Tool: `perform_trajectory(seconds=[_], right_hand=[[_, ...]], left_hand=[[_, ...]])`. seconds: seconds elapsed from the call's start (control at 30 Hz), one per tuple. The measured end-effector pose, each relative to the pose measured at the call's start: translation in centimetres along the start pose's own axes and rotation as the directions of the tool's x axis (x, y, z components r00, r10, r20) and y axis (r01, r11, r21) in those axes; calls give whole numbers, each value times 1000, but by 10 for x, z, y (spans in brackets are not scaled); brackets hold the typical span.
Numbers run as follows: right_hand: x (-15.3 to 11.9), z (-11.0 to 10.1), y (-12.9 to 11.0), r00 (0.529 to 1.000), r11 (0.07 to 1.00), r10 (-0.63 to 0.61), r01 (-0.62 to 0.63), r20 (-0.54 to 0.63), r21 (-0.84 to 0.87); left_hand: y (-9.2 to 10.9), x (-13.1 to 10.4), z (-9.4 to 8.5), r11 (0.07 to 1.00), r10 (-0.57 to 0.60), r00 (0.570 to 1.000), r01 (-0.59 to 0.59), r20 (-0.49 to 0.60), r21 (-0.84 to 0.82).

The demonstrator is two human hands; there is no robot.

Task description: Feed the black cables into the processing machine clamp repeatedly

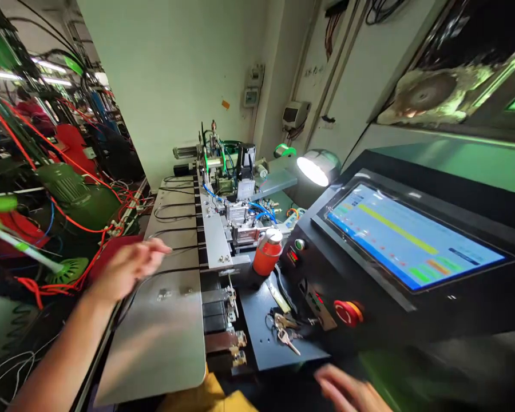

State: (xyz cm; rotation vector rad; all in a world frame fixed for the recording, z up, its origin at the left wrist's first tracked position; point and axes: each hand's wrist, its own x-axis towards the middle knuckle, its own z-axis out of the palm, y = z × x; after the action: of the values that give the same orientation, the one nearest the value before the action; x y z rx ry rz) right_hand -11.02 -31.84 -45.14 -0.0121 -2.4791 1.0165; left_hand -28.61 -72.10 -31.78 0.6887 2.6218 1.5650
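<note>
My left hand is over the left edge of a long metal work plate, its fingers pinched at a thin black cable. Several similar black cables lie across the plate in loops, their right ends at a row of holders along the machine rail. My right hand, partly cut off by the bottom edge and a little blurred, hangs low in front of the control console with fingers stretched out and nothing visible in them.
An orange bottle and a bunch of keys stand by the console. A red emergency stop button projects below the lit touchscreen. A lamp shines over the wire-feeding machine. A green fan is at left.
</note>
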Motion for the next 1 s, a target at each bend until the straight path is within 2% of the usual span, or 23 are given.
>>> perform_trajectory(seconds=[0.03, 0.07, 0.1, 0.13, 0.17, 0.23, 0.33, 0.43, 0.57, 0.67, 0.73, 0.8, 0.9, 0.93, 1.0], right_hand=[[9, 6, -6, 984, 998, -27, 16, 176, 62], [18, 13, -15, 940, 990, -61, 15, 336, 137], [29, 21, -25, 889, 977, -93, -5, 449, 213], [39, 31, -36, 863, 962, -95, -49, 496, 269], [49, 42, -47, 868, 943, -116, -57, 483, 328], [63, 66, -65, 915, 898, -76, -110, 396, 426], [71, 99, -81, 964, 803, 56, -198, 258, 563], [67, 115, -83, 966, 728, 134, -246, 220, 640], [63, 107, -80, 965, 817, 53, -189, 255, 545], [58, 101, -78, 967, 858, -21, -113, 254, 501], [54, 107, -80, 987, 838, -24, -66, 158, 542], [49, 119, -83, 1000, 798, 8, 0, -10, 603], [44, 142, -89, 973, 769, 77, 82, -219, 634], [42, 148, -91, 962, 775, 96, 90, -257, 626], [40, 156, -94, 949, 801, 127, 74, -290, 594]], left_hand=[[-2, 6, 27, 990, -40, 987, 60, 157, -126], [-2, 10, 54, 965, -83, 943, 157, 322, -212], [0, 12, 77, 933, -117, 894, 248, 433, -260], [2, 12, 97, 904, -147, 848, 324, 510, -278], [5, 12, 112, 886, -173, 818, 373, 549, -277], [7, 9, 129, 890, -197, 819, 380, 538, -253], [0, 4, 135, 941, -177, 882, 281, 437, -186], [-12, -1, 139, 990, -105, 933, 130, 345, -50], [-23, -7, 142, 984, 43, 961, -87, 272, 153], [-24, -11, 142, 978, 105, 955, -150, 276, 146], [-22, -13, 144, 991, 78, 962, -104, 262, 86], [-20, -14, 148, 998, -33, 964, 45, 263, -43], [-18, -14, 155, 928, -202, 917, 291, 344, -231], [-17, -14, 157, 909, -222, 907, 325, 358, -261], [-17, -14, 158, 908, -220, 912, 321, 346, -269]])
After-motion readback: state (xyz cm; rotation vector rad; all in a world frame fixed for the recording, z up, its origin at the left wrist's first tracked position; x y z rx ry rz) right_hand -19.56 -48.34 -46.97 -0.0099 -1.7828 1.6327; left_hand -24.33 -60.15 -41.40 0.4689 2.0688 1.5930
